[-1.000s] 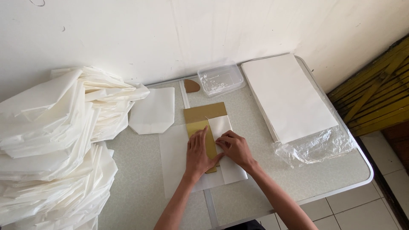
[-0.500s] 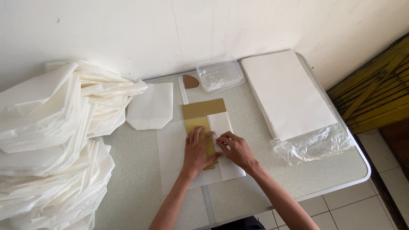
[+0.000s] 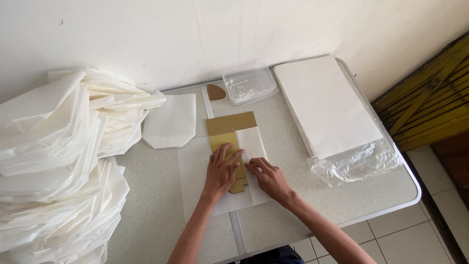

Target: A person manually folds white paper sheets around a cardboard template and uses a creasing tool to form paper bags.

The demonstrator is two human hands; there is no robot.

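Note:
A brown cardboard template point(image 3: 229, 125) lies on a white paper sheet point(image 3: 195, 166) in the middle of the table point(image 3: 293, 205). My left hand point(image 3: 222, 171) lies flat on the cardboard with fingers spread. My right hand point(image 3: 267, 177) presses the white paper flap point(image 3: 251, 142) folded over the template's right side, fingertips at the crease. Neither hand lifts anything.
A big heap of folded white paper pieces point(image 3: 53, 161) fills the left side. One folded white bag point(image 3: 170, 121) lies beside it. At the back stand a clear plastic box point(image 3: 249, 84) and a small brown piece point(image 3: 215, 91). A plastic-wrapped ream of white sheets point(image 3: 332, 110) sits right.
My hands have slid slightly down along the fold, the right hand flattening the white flap over the cardboard. The view has shifted a little.

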